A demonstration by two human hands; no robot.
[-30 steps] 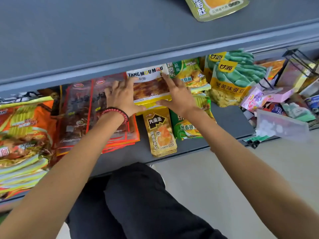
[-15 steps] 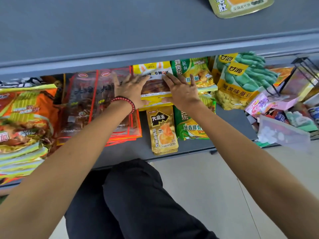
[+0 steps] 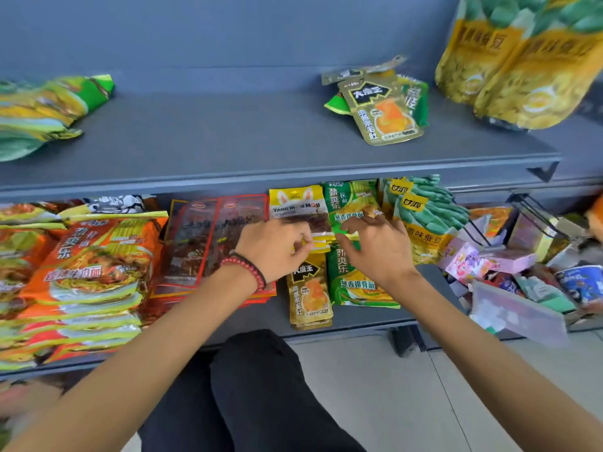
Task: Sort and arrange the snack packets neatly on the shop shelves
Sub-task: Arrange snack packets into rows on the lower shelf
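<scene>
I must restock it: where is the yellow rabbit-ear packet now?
The yellow rabbit-ear packet lies on the lower shelf in the head view, between the red packets to its left and the green noodle packets to its right.

bean bags (image 3: 522, 76): blurred, cut off at top and right edges
green packets (image 3: 42, 109): blurred, cut off at left
rabbit packets (image 3: 298, 207): lower part hidden

shelves (image 3: 228, 141): plain slate blue-grey
rabbit packet (image 3: 295, 203): yellow top, white ears, clear window
big packs (image 3: 91, 256) at 9 o'clock: orange, yellow stripes
noodle packs (image 3: 362, 282) at 4 o'clock: green, yellow
gold packets (image 3: 308, 288): gold, black label, orange picture
bracelet (image 3: 244, 265): red beads
trousers (image 3: 261, 386): black
</scene>
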